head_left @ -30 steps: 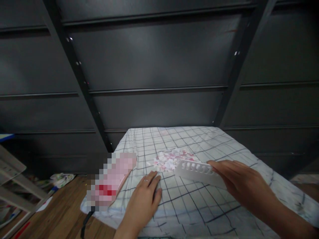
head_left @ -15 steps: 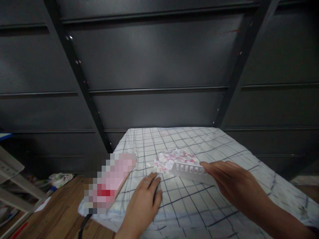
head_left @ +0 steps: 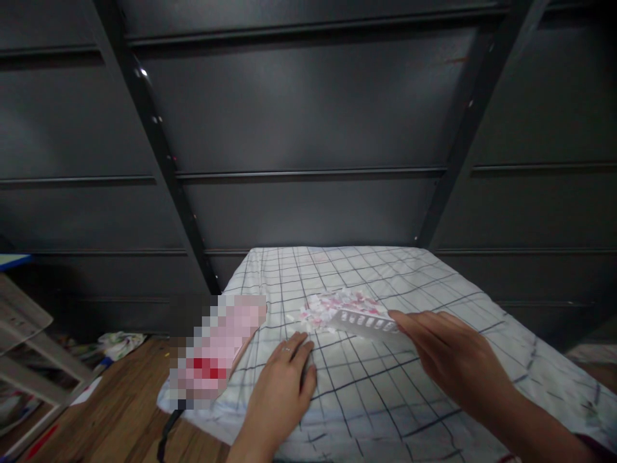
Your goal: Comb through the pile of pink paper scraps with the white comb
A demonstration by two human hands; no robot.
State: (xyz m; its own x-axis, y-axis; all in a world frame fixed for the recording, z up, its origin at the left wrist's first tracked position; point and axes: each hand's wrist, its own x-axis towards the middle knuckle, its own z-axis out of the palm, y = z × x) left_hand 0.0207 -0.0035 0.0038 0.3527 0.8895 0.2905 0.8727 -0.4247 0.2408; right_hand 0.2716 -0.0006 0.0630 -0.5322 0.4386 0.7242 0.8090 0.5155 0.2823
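A white plastic tray [head_left: 369, 323] with a row of slots along its side is in my right hand [head_left: 450, 350]. My fingers close on its right end; the fingertips are partly hidden. It tilts against a heap of small white and pink paper scraps [head_left: 321, 308] on the white checked cloth [head_left: 385, 399]. Palm down on that cloth, my left hand [head_left: 286, 379] lies just in front of the scraps. Its fingers are stretched out, with a ring on one, and it holds nothing.
A blurred-out pink flat object [head_left: 231, 341] with a black strap [head_left: 168, 427] lies at the cloth's left edge. Dark metal panels [head_left: 308, 109] rise behind the cloth. At far left, a whitish frame [head_left: 36, 341] stands on the wooden floor [head_left: 125, 399].
The tray has tilted a little more, and its slotted side shows at a different angle. My left hand stays flat on the cloth. The whole view has shifted slightly.
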